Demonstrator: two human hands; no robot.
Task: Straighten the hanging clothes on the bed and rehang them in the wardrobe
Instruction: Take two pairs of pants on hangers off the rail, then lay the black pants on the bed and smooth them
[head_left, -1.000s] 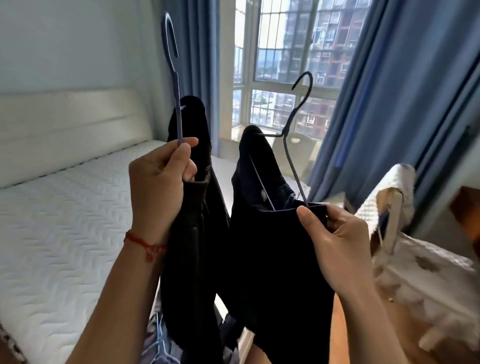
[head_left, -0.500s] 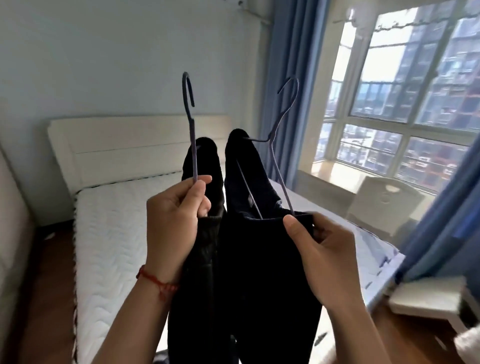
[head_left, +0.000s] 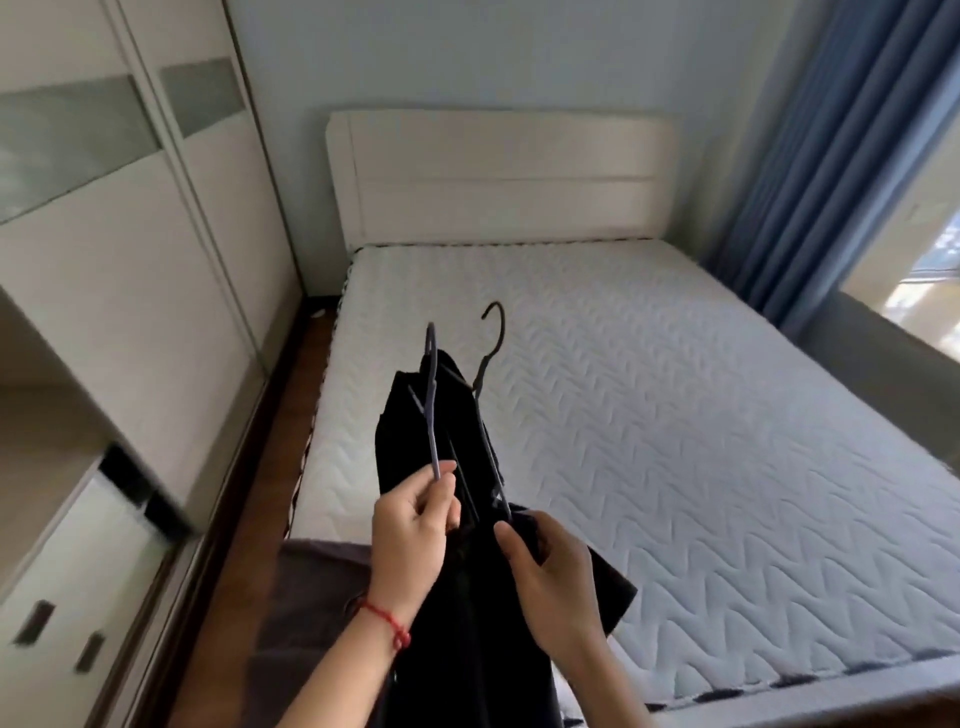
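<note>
We hold two hangers up over the near end of the bed (head_left: 675, 395), hooks pointing away from us, likely so the dark clothes (head_left: 415, 426) draped on them hang free and can be carried to the wardrobe (head_left: 104, 291) on the left. Our left hand (head_left: 410, 530) pinches the stem of the left hanger (head_left: 431, 395) between thumb and fingers, the grip closed round the thin bar. Our right hand (head_left: 550, 577) pinches the dark fabric where it meets the right hanger (head_left: 488, 364), thumb pressed on top; whether the fingers also catch the wire itself we cannot tell. Both hangers look like slim coated wire with curled hooks, and the clothes are soft, matt and nearly black, folding heavily below our hands. The mattress is white and quilted in a wavy pattern, bare where we see it; the headboard (head_left: 498, 176) is smooth and cream. The wardrobe has pale sliding doors with a grey band, and they look closed, so one hand will probably have to free itself
</note>
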